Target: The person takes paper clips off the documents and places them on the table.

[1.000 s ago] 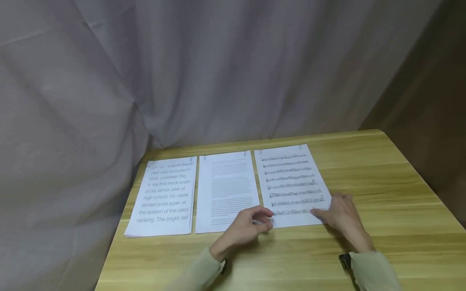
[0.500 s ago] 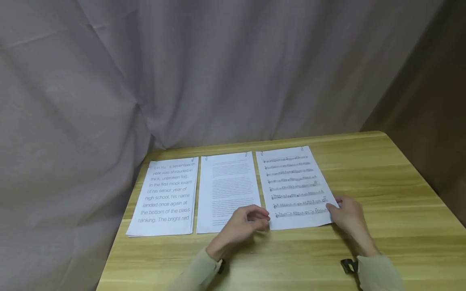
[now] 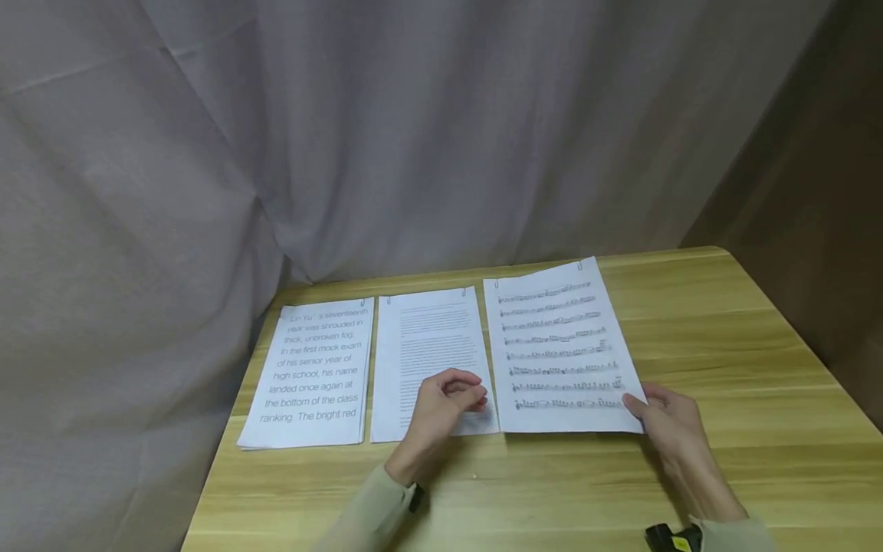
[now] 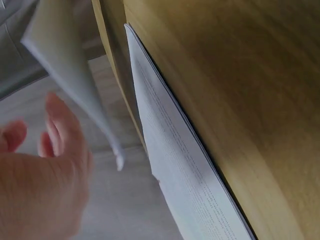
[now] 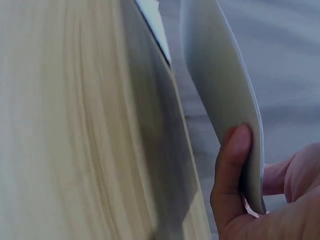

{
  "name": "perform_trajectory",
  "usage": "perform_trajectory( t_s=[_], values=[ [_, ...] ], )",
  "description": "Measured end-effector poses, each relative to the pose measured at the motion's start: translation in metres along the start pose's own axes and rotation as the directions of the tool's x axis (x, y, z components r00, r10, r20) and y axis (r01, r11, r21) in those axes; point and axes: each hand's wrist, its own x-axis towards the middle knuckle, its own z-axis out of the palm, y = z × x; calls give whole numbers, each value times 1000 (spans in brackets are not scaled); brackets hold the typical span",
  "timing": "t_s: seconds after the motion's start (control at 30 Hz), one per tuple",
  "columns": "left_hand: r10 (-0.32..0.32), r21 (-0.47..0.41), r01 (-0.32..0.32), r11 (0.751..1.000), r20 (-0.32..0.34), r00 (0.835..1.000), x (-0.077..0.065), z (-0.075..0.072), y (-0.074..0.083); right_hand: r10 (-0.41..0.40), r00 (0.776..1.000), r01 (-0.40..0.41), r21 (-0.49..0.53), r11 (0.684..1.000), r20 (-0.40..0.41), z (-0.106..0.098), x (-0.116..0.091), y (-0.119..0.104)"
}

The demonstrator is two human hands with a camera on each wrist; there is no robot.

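Observation:
My right hand pinches the lower right corner of the sheet music, thumb on the printed face and fingers behind. In the right wrist view the music is raised off the tabletop and bends slightly near the grip. Paper clips show at its top corners. My left hand hovers over the lower part of the middle document, fingers loosely curled with nothing in them. Seen from the left wrist, the left hand is apart from the music's lower left part.
A large-print text stack lies left of the middle document, clipped at the top. All the papers are on a wooden table. Grey curtain hangs behind the back edge and along the left side.
My right hand has shifted from the music's lower edge to its corner, gripped it and lifted the sheet. My left hand has moved left, away from the music, over the middle document.

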Motion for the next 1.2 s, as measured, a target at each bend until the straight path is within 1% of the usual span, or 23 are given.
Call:
perform_trajectory(
  t_s=[0.1, 0.17, 0.3, 0.43, 0.53, 0.67, 0.8, 0.97, 1.1, 1.2],
  values=[
    [9, 7, -9, 1000, -66, 998, 3, -2, 0, -3, 999, 2, 38, 999, 44, -1, -10, 1],
    [0, -7, 0, 1000, -80, 997, 5, -3, 1, -5, 998, 2, 56, 998, 64, -1, -17, 1],
    [-27, -54, 23, 998, -68, 997, 8, -5, 2, -6, 996, 0, 64, 998, 90, 1, -32, 2],
    [-83, -95, 78, 992, -44, 996, 9, -8, 4, 6, 994, -13, 68, 998, 105, 7, -48, 0],
    [-126, -136, 121, 983, -29, 992, 9, -11, 4, 16, 995, -26, 98, 995, 102, 16, -60, -1],
    [-151, -169, 148, 975, -5, 989, 8, -17, 2, 14, 995, -27, 136, 990, 101, 29, -72, -1],
    [-159, -131, 161, 978, 27, 987, 6, -25, -1, 3, 994, -21, 159, 987, 109, 44, -82, 1],
    [-128, -60, 131, 990, 48, 991, -1, -35, -2, -13, 994, -3, 137, 991, 112, 58, -92, 6],
    [-125, -53, 128, 990, 46, 991, -6, -42, -2, -9, 992, -6, 117, 993, 127, 65, -97, 10],
    [-143, -68, 146, 987, 45, 989, -10, -45, -1, 5, 989, -23, 122, 992, 148, 68, -100, 12]
  ],
)
